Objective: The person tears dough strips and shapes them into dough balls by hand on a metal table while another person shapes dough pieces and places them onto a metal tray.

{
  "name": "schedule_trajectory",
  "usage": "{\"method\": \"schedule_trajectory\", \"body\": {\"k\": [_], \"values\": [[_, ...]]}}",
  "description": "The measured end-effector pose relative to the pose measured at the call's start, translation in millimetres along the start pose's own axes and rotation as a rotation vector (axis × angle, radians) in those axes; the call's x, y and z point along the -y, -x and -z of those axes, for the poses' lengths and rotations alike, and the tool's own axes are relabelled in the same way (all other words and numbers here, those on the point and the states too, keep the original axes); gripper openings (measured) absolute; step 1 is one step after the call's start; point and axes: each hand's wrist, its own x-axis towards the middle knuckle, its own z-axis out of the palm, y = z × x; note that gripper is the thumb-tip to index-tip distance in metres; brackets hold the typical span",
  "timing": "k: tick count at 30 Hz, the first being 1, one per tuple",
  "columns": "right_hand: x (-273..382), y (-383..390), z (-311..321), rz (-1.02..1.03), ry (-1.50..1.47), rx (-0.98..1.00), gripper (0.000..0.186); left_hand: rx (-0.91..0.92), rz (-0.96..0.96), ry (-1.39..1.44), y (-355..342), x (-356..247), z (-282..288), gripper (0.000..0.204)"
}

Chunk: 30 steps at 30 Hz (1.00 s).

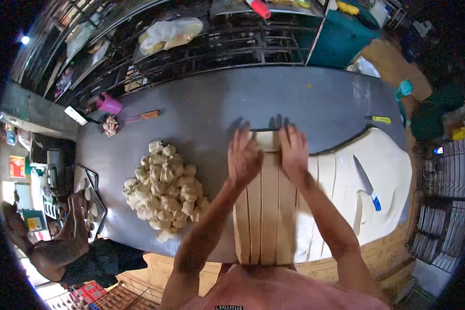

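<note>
Long strips of pale dough (pixel 269 212) lie side by side in front of me, running from my body toward the middle of the table. At their far end, a lighter flap of dough (pixel 266 141) shows between my hands. My left hand (pixel 244 159) rests on the left side of that end, fingers stretched forward. Against the right side lies my right hand (pixel 293 155), its fingers also extended and slightly blurred. To the right spreads a large white dough sheet (pixel 387 160), partly cut into strips. A knife (pixel 366 181) with a blue and white handle lies on it.
A heap of dough lumps (pixel 164 188) sits left of my arms. Farther back are a wooden-handled blade (pixel 149 114), a pink cup (pixel 108 103) and a phone (pixel 76 115). A yellow cutter (pixel 380 120) lies at the right. At the left, another person's arms (pixel 72 227) reach over a tray (pixel 102 219).
</note>
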Motion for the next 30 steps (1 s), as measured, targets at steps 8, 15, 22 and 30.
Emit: {"method": "schedule_trajectory", "body": {"k": [8,15,22,30], "values": [[-21.9,-32.6,-43.2,0.145,0.004,0.188,0.049,0.07,-0.181,-0.258,-66.0,10.9,-39.1,0.058],[-61.2,-143.0,-81.8,0.053,0.025,-0.062,0.051,-0.229,-0.023,-0.228,-191.9,44.0,-40.2,0.059],[-9.4,-3.5,-27.0,0.122,-0.046,0.332,0.051,0.238,-0.243,-0.096,-19.2,15.9,-24.7,0.069],[-71.0,-98.9,-51.7,0.231,0.107,0.081,0.063,-0.159,-0.199,-0.248,-106.5,24.3,-40.5,0.057]]}}
